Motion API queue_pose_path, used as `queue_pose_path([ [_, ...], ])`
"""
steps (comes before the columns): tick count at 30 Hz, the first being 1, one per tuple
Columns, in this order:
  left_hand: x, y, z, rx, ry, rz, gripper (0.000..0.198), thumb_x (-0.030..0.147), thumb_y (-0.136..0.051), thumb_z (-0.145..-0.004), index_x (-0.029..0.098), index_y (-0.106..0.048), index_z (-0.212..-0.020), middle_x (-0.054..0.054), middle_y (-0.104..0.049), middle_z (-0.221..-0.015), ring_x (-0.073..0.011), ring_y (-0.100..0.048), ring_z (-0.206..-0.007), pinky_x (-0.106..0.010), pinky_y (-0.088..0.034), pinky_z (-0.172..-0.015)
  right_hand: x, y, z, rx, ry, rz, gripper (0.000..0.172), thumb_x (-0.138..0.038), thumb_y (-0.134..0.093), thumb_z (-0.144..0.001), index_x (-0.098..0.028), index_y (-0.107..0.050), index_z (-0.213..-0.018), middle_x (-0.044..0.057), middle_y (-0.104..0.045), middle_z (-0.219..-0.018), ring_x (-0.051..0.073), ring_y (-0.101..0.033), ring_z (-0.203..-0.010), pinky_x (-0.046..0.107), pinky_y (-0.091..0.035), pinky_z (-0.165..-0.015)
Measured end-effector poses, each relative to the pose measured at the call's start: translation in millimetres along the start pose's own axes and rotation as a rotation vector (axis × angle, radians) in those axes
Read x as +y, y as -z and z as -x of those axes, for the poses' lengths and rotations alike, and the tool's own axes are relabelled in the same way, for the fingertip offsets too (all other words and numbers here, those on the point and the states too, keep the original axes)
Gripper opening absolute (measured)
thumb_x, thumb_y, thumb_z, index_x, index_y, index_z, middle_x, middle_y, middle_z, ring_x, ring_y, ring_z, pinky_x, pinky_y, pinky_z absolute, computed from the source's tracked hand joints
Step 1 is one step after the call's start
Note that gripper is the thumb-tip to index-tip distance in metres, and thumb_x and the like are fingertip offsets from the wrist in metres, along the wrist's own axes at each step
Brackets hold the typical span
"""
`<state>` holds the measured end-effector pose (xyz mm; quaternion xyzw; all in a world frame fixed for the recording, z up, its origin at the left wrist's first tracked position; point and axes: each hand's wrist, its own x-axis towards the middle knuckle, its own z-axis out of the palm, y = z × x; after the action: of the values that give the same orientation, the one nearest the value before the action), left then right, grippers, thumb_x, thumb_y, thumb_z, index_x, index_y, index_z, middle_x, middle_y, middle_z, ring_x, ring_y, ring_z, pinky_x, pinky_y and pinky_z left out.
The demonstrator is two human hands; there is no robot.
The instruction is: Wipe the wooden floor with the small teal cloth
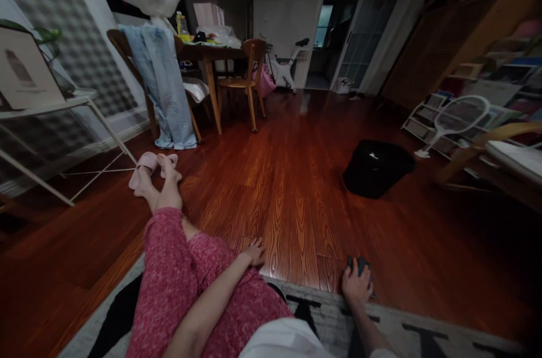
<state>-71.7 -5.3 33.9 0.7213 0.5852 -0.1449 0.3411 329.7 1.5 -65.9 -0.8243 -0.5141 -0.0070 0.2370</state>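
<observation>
Far left, a white metal-framed side table stands against the wall. Just past it, pale blue jeans hang over the back of a wooden chair.

Down on the red-brown wooden plank floor, the person sits with legs stretched out in pink speckled trousers. Their feet, in soft pink slippers, lie near the side table's legs.

Now the left hand: it's open with the fingers loosely spread, holding nothing. It rests beside the thigh, fingertips on the floorboards just beyond the far edge of the grey-and-black patterned rug.

Over to the right hand. It sits at that same far edge of the rug, fingers curled tight round a small dark rounded object. The object is pressed to the floor just beyond the rug's edge. I can't make out what it is; the hand covers most of it.

Further out on the floor, well apart from both hands, sits a black soft-sided bag. Beyond that, a white racket-shaped swatter leans against the low shelves on the right.
</observation>
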Motion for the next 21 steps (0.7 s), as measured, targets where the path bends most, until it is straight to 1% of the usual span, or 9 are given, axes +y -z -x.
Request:
queue_pose_path([
  [2,1,1.3,1,0.000,0.005,-0.007,0.075,0.042,-0.053,-0.089,0.020,-0.030,-0.156,-0.013,-0.005,-0.167,-0.0334,-0.007,-0.153,-0.054,-0.021,-0.121,-21,-6,13,0.038,-0.062,-0.016,0.064,-0.038,-0.020,-0.097,-0.012,-0.043,-0.151,0.026,-0.033,-0.157,0.037,-0.027,-0.148,0.064,-0.030,-0.109],
  [4,2,2.3,4,0.004,0.005,-0.006,0.075,0.043,-0.052,-0.089,0.020,-0.029,-0.157,-0.012,-0.004,-0.168,-0.0329,-0.005,-0.154,-0.053,-0.020,-0.122,-44,-15,26,0.029,-0.047,-0.024,0.063,-0.037,-0.020,-0.097,-0.012,-0.042,-0.151,0.026,-0.032,-0.158,0.037,-0.026,-0.148,0.064,-0.029,-0.110],
  [6,3,3.1,6,0.002,-0.004,-0.002,0.077,0.046,-0.050,-0.090,0.018,-0.026,-0.158,-0.012,-0.002,-0.168,-0.0329,-0.003,-0.153,-0.051,-0.019,-0.123,-66,-25,40,-0.024,0.043,-0.024,0.062,-0.035,-0.020,-0.098,-0.014,-0.043,-0.151,0.023,-0.034,-0.158,0.035,-0.026,-0.149,0.061,-0.028,-0.112],
  [9,4,5.0,10,-0.007,-0.012,0.002,0.079,0.049,-0.048,-0.091,0.015,-0.025,-0.158,-0.013,-0.001,-0.168,-0.0333,-0.002,-0.153,-0.049,-0.019,-0.123,-103,-37,65,-0.141,0.244,-0.020,0.060,-0.033,-0.023,-0.097,-0.017,-0.044,-0.151,0.018,-0.036,-0.159,0.030,-0.026,-0.150,0.055,-0.025,-0.116],
  [12,4,10.1,12,0.002,-0.009,0.042,0.076,0.047,-0.049,-0.091,0.015,-0.028,-0.157,-0.014,-0.004,-0.168,-0.0311,-0.003,-0.154,-0.046,-0.017,-0.124,-144,-42,91,-0.251,0.389,-0.010,0.058,-0.030,-0.028,-0.097,-0.020,-0.042,-0.153,0.015,-0.035,-0.161,0.029,-0.026,-0.150,0.053,-0.022,-0.118],
  [14,5,17.0,15,0.056,-0.011,0.116,0.073,0.046,-0.049,-0.093,0.015,-0.031,-0.156,-0.014,-0.008,-0.168,-0.0295,-0.004,-0.154,-0.045,-0.015,-0.125,-165,-40,102,-0.304,0.456,-0.006,0.058,-0.031,-0.032,-0.097,-0.022,-0.041,-0.154,0.013,-0.034,-0.161,0.028,-0.027,-0.150,0.053,-0.022,-0.118],
  [17,13,35.0,32,0.280,-0.086,0.311,0.068,0.050,-0.045,-0.096,0.020,-0.034,-0.155,-0.012,-0.015,-0.167,-0.0281,-0.007,-0.154,-0.048,-0.015,-0.125,-173,-36,100,-0.365,0.642,-0.030,0.055,-0.031,-0.035,-0.098,-0.027,-0.041,-0.153,0.011,-0.035,-0.161,0.025,-0.029,-0.149,0.049,-0.026,-0.118],
  [19,22,52.0,57,0.506,-0.197,0.434,0.063,0.052,-0.041,-0.098,0.025,-0.035,-0.155,-0.009,-0.019,-0.167,-0.0266,-0.009,-0.154,-0.049,-0.017,-0.125,-159,-31,83,-0.418,0.828,-0.061,0.054,-0.030,-0.038,-0.097,-0.030,-0.043,-0.151,0.008,-0.036,-0.161,0.023,-0.030,-0.149,0.045,-0.027,-0.118],
  [21,29,71.8,92,0.766,-0.313,0.477,0.057,0.051,-0.037,-0.101,0.030,-0.035,-0.154,-0.005,-0.019,-0.167,-0.0249,-0.011,-0.154,-0.048,-0.018,-0.125,-132,-26,58,-0.446,0.955,-0.076,0.054,-0.028,-0.041,-0.096,-0.033,-0.046,-0.150,0.005,-0.038,-0.160,0.021,-0.031,-0.148,0.042,-0.028,-0.118],
])
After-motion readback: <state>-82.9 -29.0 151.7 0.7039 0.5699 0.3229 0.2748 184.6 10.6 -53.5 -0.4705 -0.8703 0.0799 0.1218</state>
